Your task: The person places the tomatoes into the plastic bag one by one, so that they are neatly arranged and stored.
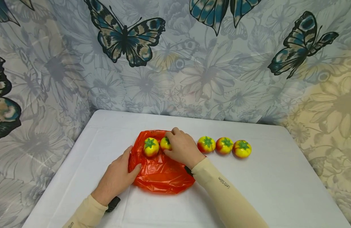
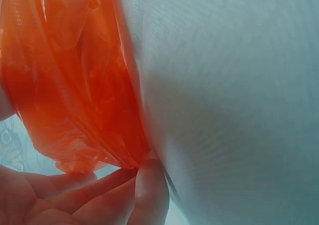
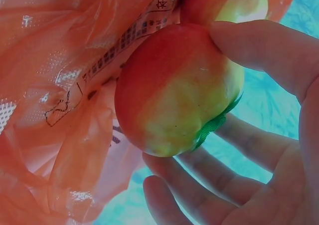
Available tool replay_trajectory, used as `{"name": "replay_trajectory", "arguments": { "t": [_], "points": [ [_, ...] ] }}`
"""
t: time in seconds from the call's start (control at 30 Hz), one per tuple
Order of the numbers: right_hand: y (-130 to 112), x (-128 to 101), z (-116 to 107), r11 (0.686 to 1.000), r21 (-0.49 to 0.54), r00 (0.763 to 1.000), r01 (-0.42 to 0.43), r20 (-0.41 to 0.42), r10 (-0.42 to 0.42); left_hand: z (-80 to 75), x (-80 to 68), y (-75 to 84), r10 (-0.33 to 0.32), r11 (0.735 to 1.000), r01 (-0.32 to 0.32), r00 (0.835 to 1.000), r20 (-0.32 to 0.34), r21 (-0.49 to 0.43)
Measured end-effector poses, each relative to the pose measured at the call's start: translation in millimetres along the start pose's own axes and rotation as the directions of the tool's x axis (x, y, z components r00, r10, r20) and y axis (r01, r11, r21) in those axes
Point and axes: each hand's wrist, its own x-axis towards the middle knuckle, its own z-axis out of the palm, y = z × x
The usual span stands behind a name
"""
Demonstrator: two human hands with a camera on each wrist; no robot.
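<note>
A red plastic bag [image 1: 164, 179] lies on the white table, its upper side holding a red-and-yellow fruit [image 1: 151, 147] with a green star-shaped cap. My left hand [image 1: 118, 174] holds the bag's left edge, thumb on the near side. In the left wrist view, the fingers [image 2: 149, 190] meet the bag's crumpled rim [image 2: 84, 155]. Over the bag's right part, my right hand [image 1: 185, 147] grips a second such fruit [image 1: 165, 144] between thumb and fingers. The right wrist view shows this gripped fruit [image 3: 174, 93] against the bag's printed plastic [image 3: 75, 105], another fruit [image 3: 224, 3] just beyond.
Three more matching fruits stand in a row right of the bag: the left one [image 1: 206, 144], the middle one [image 1: 224, 145] and the right one [image 1: 242, 149]. Behind the white table [image 1: 264, 186] hangs a butterfly-patterned cloth [image 1: 152, 82].
</note>
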Motion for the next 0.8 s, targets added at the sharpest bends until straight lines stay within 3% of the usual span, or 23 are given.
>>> {"name": "replay_trajectory", "arguments": {
  "t": [0.8],
  "points": [
    [-3.1,3.3,8.6,1.000,-0.014,1.000,0.012,0.017,-0.011,0.4,0.0,-0.8,0.006,1.000,-0.006,1.000,-0.005,-0.004]
  ]
}}
